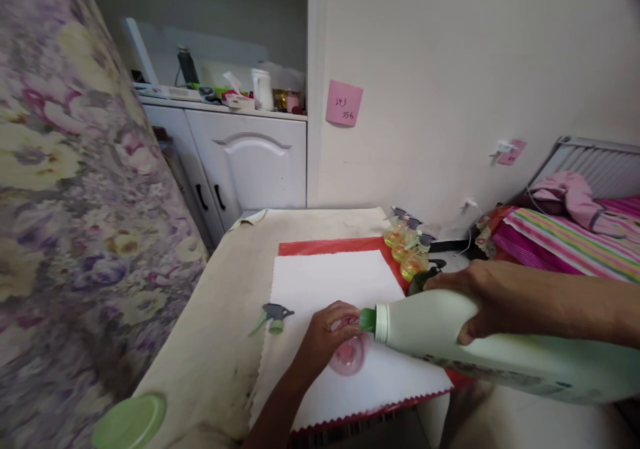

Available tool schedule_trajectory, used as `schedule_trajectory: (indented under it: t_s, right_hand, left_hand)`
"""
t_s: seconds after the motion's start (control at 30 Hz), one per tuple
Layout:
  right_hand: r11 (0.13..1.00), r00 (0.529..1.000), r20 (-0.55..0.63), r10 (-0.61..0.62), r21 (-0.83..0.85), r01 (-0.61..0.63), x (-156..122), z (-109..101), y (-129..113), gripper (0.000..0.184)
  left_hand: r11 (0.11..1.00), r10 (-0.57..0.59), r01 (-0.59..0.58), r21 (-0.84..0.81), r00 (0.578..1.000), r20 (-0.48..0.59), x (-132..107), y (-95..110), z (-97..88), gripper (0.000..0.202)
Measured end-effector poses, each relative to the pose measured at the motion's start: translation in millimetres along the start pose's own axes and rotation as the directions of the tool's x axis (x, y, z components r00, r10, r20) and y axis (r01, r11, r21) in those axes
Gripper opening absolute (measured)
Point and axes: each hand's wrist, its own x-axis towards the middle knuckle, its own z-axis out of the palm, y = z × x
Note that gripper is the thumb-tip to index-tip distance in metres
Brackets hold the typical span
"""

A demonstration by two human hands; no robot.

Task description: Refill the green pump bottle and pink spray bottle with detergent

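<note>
My left hand (334,329) is closed around the neck of a small clear pink bottle (349,357) standing on a white sheet (325,279). A large pale green jug (425,322) lies tipped nearly level, with my right hand (473,299) shut on it. Its green spout (367,320) is right at the mouth of the pink bottle; I cannot tell whether liquid flows. Left of my left hand, a grey and green spray trigger head (274,317) rests at the sheet's edge. A round green cap (129,422) sits near the table's front left.
Several spray bottles with yellow liquid (413,262) stand along the table's right edge. Red material (330,243) shows beneath the sheet on the beige-covered table (215,322). A floral curtain (85,202) hangs left; a cabinet (255,162) and a bed (575,235) are beyond.
</note>
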Motion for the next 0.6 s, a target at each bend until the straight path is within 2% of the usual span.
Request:
schedule_trajectory:
  t_s: [0.37, 0.6]
  right_hand:
    - [1.0, 1.0, 0.008, 0.019, 0.004, -0.019, -1.4, -1.3, -0.5, 0.042]
    - [0.999, 1.0, -0.007, -0.015, 0.038, 0.016, -0.1, 2.5, 6.6, 0.043]
  left_hand:
    - [1.0, 0.008, -0.008, 0.012, 1.0, 0.007, 0.2, -0.5, -0.5, 0.017]
    - [1.0, 0.018, -0.018, 0.012, 1.0, 0.005, -1.8, -0.4, 0.0, 0.016]
